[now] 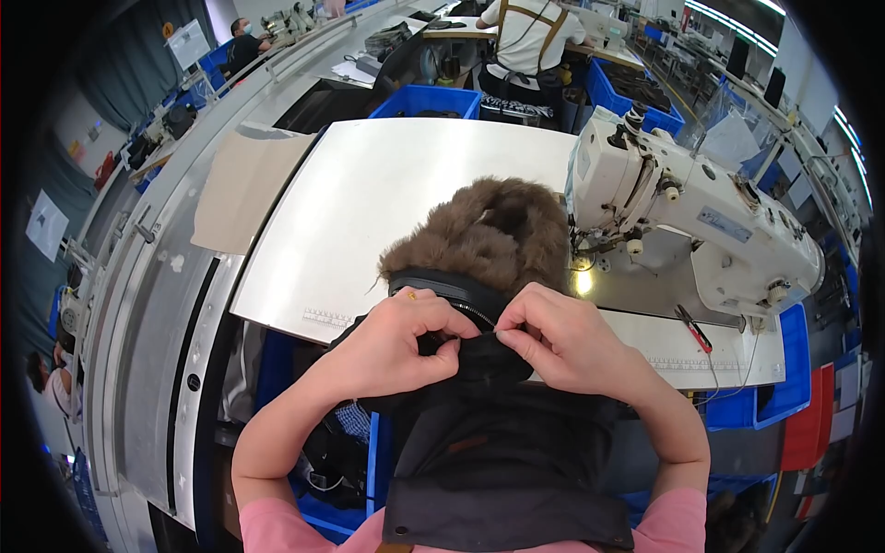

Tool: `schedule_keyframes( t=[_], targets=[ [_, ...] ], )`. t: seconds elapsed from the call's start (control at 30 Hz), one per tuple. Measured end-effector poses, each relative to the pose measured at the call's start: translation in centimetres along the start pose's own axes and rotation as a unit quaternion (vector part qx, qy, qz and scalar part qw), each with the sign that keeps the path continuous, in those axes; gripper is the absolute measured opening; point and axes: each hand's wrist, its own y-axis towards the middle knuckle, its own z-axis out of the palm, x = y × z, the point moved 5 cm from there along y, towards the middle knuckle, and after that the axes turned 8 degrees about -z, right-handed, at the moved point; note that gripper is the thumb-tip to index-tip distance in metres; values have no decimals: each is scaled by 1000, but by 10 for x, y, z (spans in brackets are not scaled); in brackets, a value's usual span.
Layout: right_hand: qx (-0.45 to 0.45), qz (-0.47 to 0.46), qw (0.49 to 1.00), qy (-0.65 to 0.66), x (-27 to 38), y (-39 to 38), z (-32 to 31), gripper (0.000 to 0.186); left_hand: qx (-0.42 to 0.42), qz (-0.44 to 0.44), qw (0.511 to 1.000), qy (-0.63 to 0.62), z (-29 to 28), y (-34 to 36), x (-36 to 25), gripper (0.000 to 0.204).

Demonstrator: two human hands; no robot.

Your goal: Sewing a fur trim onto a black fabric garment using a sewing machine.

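Observation:
A black garment piece (502, 442) with a zipper edge lies from my lap up onto the white sewing table (369, 203). A brown fur trim (489, 230) is attached at its far end, bunched beside the sewing machine. My left hand (392, 346) grips the black fabric at the zipper, fingers curled closed. My right hand (562, 341) pinches the same fabric edge just to the right, thumb and finger tips almost meeting the left hand's. Both forearms come up from pink sleeves at the bottom.
A white industrial sewing machine (691, 212) stands at the right, its lamp lit near the needle. Red-handled snips (693, 329) lie on the table's right edge. Blue bins (429, 100) sit behind and below. A beige sheet (244, 189) hangs at left. Another person (530, 41) works at the back.

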Motion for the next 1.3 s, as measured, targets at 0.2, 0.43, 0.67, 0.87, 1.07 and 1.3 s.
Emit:
schedule_keyframes(
  t=[0.2,0.43,0.67,0.87,1.07,1.3],
  targets=[
    [-14,-13,1000,9,-1,-1,2,9,46,-61,994,-83,-1,4,2,16],
    [-34,-10,999,-15,0,-2,3,10,51,-134,986,-85,5,8,1,20],
    [-8,101,980,174,-15,-11,13,10,62,-62,996,7,4,9,-7,17],
    [15,122,971,206,-7,-4,9,17,90,-94,982,-138,8,5,11,13],
    [121,69,989,41,1,-3,8,28,88,-207,944,-241,16,0,12,9],
    [108,18,982,-154,7,2,14,35,-18,-196,878,-436,35,-3,10,4]
  ],
)
